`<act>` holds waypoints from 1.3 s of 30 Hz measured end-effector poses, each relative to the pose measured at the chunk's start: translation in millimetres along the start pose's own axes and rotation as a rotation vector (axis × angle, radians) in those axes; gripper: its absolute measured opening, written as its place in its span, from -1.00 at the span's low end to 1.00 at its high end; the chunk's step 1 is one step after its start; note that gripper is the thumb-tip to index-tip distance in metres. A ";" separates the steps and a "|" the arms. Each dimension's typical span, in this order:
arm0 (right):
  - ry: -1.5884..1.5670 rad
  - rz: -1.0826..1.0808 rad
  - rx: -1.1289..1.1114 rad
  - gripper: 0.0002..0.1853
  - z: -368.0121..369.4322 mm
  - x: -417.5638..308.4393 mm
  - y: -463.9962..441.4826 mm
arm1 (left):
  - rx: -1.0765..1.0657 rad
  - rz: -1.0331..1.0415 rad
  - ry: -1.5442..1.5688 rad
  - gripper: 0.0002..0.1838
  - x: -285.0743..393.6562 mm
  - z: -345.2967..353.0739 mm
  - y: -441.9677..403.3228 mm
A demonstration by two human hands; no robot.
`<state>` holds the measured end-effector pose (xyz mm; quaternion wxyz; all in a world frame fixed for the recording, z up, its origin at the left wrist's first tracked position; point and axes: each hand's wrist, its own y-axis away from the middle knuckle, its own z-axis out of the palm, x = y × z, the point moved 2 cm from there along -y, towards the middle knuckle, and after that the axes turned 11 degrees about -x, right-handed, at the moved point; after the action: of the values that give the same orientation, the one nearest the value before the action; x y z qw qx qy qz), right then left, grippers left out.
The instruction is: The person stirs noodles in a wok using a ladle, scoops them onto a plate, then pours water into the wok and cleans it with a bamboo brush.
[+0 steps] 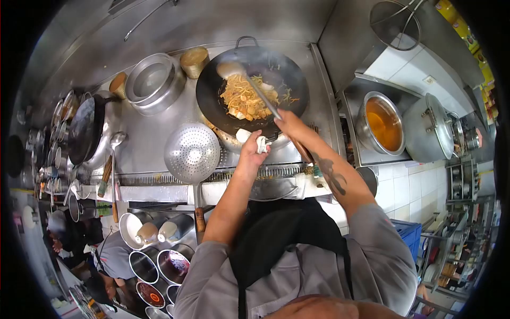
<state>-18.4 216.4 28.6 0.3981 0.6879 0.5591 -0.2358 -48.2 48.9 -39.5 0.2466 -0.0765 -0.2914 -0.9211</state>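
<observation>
A dark wok (291,66) sits on the stove, with noodles (241,101) and paler pieces heaped in its middle. My left hand (252,150) is closed on a folded white cloth (262,144) at the wok's near handle (272,139). In my right hand (289,123) is the shaft of a long ladle (261,95). Its bowl (230,69) lies at the far left of the noodles, inside the wok. My right fingers are wrapped round the handle, and the handle's end is partly hidden under my forearm.
Left of the wok are a perforated strainer (192,152), stacked metal bowls (151,105) and a second ladle (118,139). A pot of orange liquid (367,114) and a lidded pot (417,127) stand right. Sauce containers (130,260) are at lower left; people (114,255) are beyond.
</observation>
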 end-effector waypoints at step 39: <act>0.677 0.157 0.005 -0.56 -143.7 -25.2 204.7 | -0.026 0.135 -0.023 -0.94 -12.1 -11.5 -13.4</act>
<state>153.6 306.5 188.3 0.2056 0.7691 0.6042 0.0357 -44.4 56.7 -59.1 0.3036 -0.1097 -0.2766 -0.9051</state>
